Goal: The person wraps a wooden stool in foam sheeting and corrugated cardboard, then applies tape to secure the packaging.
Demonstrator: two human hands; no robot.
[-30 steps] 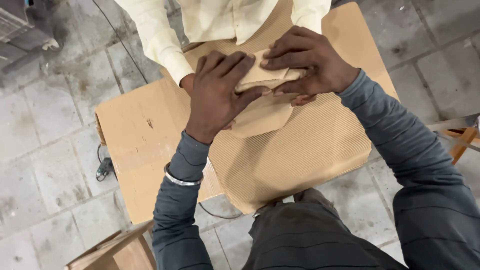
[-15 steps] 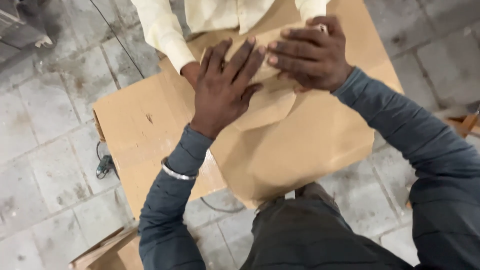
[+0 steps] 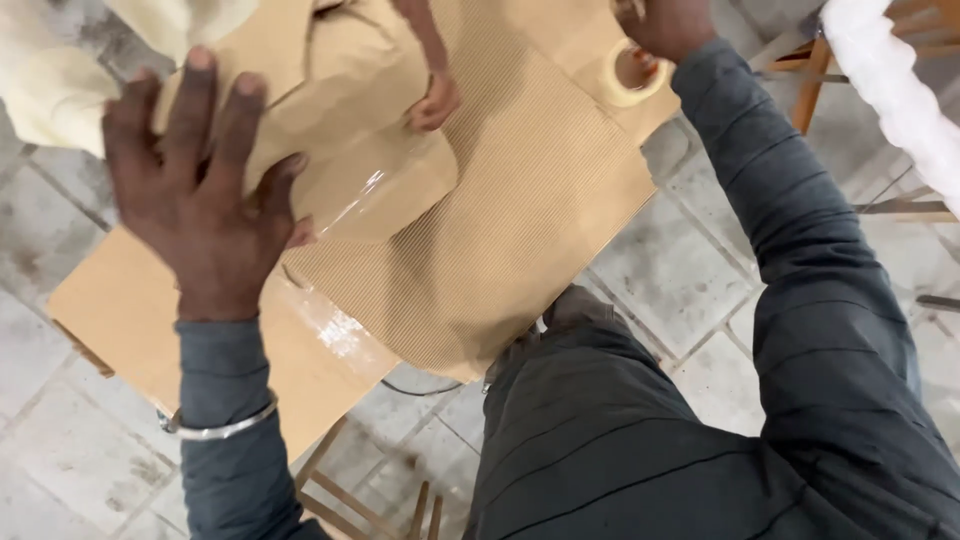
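The left hand (image 3: 205, 200) lies flat with fingers spread open, palm down on a brown paper-wrapped parcel (image 3: 340, 130) whose lower flap is sealed under glossy clear tape (image 3: 365, 195). The parcel rests on a sheet of ribbed corrugated cardboard (image 3: 500, 230), toward that sheet's upper left. The right hand (image 3: 670, 22) sits at the cardboard's upper right edge, fingers curled on a roll of clear packing tape (image 3: 628, 75); the frame's top edge cuts off most of the hand. A co-worker's hand (image 3: 435, 100) in a cream sleeve (image 3: 60, 80) touches the parcel's right side, just above the taped flap. A smooth flat cardboard panel (image 3: 130, 310) lies under the corrugated sheet, sticking out to its lower left, with a strip of tape shining on it. A metal bangle (image 3: 215, 428) circles the left wrist. Below everything is a grey tiled floor (image 3: 680, 270). A wooden frame (image 3: 815, 70) stands right of the cardboard, with white foam wrap (image 3: 900, 90) over it.
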